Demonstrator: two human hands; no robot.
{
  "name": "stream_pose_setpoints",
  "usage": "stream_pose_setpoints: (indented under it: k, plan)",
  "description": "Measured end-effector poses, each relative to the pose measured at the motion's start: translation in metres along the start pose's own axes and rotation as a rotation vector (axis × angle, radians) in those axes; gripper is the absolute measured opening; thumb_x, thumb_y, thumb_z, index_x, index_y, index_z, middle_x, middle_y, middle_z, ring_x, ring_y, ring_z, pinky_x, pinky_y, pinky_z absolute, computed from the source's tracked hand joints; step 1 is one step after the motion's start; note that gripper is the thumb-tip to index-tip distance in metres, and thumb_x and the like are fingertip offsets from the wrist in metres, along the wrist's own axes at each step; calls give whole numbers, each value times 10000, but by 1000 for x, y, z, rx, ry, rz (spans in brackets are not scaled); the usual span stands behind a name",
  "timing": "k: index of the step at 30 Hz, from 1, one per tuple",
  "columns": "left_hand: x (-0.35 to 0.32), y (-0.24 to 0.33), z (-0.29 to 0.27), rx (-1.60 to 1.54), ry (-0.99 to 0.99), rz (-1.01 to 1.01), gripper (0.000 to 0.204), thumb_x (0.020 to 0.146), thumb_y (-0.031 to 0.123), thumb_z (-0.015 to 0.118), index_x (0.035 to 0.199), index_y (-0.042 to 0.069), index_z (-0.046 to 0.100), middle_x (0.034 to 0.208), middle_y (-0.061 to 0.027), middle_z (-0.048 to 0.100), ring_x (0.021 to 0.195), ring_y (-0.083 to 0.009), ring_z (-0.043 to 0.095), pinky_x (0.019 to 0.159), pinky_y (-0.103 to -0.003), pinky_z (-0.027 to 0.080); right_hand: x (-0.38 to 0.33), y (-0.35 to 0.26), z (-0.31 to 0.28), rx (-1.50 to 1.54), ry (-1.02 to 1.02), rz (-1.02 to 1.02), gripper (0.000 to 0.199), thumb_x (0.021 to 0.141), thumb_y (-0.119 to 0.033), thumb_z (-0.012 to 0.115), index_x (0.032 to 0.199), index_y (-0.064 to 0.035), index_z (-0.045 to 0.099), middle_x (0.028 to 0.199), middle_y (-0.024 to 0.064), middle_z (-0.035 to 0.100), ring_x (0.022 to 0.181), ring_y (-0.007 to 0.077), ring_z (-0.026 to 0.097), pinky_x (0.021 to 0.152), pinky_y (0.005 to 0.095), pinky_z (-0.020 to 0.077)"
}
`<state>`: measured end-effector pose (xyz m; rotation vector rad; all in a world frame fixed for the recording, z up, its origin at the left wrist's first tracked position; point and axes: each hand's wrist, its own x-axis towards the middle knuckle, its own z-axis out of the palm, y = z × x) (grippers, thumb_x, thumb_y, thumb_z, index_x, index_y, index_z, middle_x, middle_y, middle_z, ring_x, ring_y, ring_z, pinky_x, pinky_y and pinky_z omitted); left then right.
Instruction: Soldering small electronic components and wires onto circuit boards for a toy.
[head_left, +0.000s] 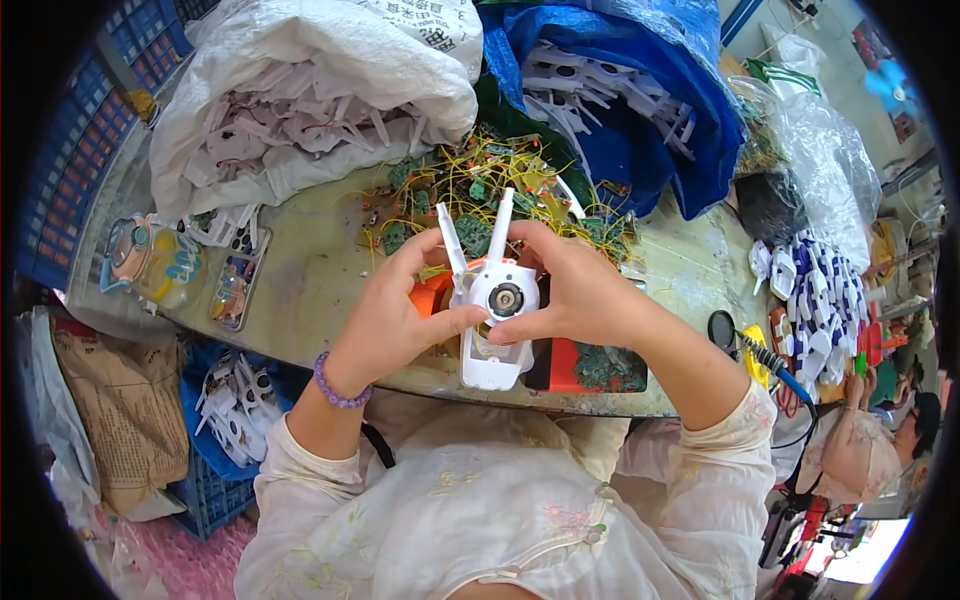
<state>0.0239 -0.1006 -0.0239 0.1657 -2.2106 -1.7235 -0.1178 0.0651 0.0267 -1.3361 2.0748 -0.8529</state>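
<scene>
Over the near part of the table I hold a white plastic housing (490,368) with two long prongs pointing away from me. A round black part with a metallic centre (505,298) sits in its middle. My left hand (400,305) grips the housing's left side, fingers behind a prong and thumb on the front. On the other side, my right hand (570,290) holds it, with the thumb tip just below the round part. Something orange (430,294) shows behind my left fingers. Just beyond lies a heap of green circuit boards with yellow wires (470,190).
A white woven sack (200,120) and a blue bag (620,170), both with white housings, stand at the back. A red box (570,368) holding dark green pieces is right of the housing. A soldering iron (770,360) rests at the right. Another person (860,440) is at far right.
</scene>
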Motion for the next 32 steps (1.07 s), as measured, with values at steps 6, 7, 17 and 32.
stream_pose_setpoints:
  k: [6, 7, 17, 32]
  plan:
    - [-21, 8, 9, -416, 19, -24, 783, 788, 102, 751, 1408, 39, 277, 1149, -97, 567, 1045, -163, 576, 885, -307, 476, -5, -14, 19, 246, 150, -70, 785, 601, -297, 881, 1203, 15, 487, 987, 158, 643, 902, 258, 643, 787, 348, 505]
    - [-23, 11, 13, -591, 32, -9, 764, 799, 95, 740, 1407, 48, 280, 1174, -91, 550, 1061, -162, 566, 899, -308, 470, -8, -18, 21, 224, 182, -87, 783, 603, -295, 883, 1203, 12, 485, 961, 144, 634, 888, 247, 632, 790, 338, 497]
    - [-122, -21, -59, -760, 445, -147, 443, 900, 246, 559, 1282, 60, 433, 1051, -49, 589, 775, -135, 637, 641, -277, 545, -65, -41, 40, 245, 290, -309, 897, 763, -464, 738, 1394, 19, 322, 1095, 114, 573, 980, 200, 546, 925, 354, 393]
    - [-206, -259, -206, 1355, 397, -171, 695, 853, 318, 642, 1413, 30, 350, 1313, -170, 496, 1252, -314, 436, 1075, -357, 325, -121, -7, 68, 36, -106, -338, 762, 722, -484, 754, 1271, -21, 501, 1242, 151, 583, 1012, 301, 602, 863, 409, 458]
